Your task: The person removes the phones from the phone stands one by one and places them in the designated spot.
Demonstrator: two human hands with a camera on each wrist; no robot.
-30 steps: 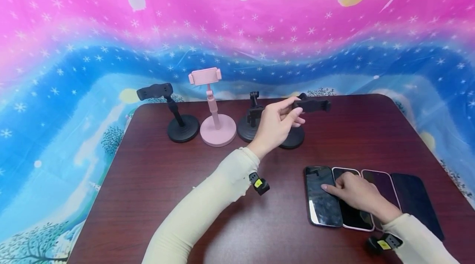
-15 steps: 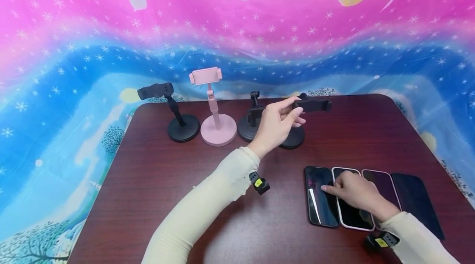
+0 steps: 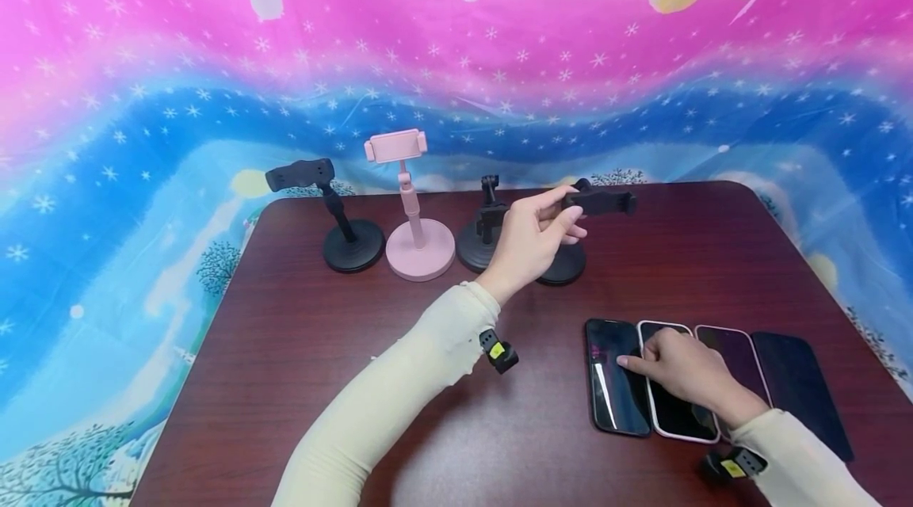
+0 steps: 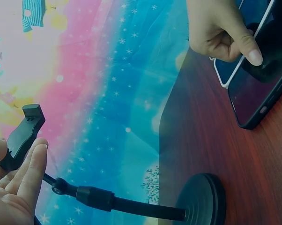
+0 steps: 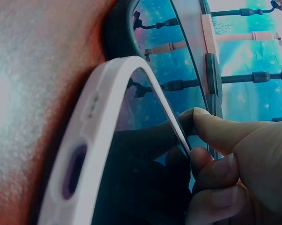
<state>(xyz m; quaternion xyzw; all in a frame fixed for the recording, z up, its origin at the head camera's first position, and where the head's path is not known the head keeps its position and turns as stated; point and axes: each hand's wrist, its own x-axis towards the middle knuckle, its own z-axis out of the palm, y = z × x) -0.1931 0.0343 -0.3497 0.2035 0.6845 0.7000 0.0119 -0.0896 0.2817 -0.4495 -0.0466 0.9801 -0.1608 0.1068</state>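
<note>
My left hand (image 3: 531, 242) pinches the clamp (image 3: 599, 203) of the rightmost black phone stand, whose round base (image 3: 561, 263) rests on the table. In the left wrist view, fingers and thumb are at one end of the clamp (image 4: 24, 138). My right hand (image 3: 688, 368) is over several phones lying side by side. Its thumb touches the screen of the leftmost black phone (image 3: 612, 404); the other fingers curl over the adjoining white-edged phone (image 3: 685, 420). In the right wrist view, fingertips meet that phone's edge (image 5: 166, 105); whether they grip the black phone is hidden.
Left of the held stand, a black stand (image 3: 472, 247), a pink stand (image 3: 419, 249) and another black stand (image 3: 353, 245) line the table's (image 3: 299, 380) back. A pink-edged phone (image 3: 727, 344) and a dark phone (image 3: 802, 388) lie farther right. A patterned cloth (image 3: 399, 32) hangs behind.
The leftmost phone has shifted its tilt slightly, and the bright reflection on its screen has narrowed. Both hands keep nearly the same place. The stands have not moved.
</note>
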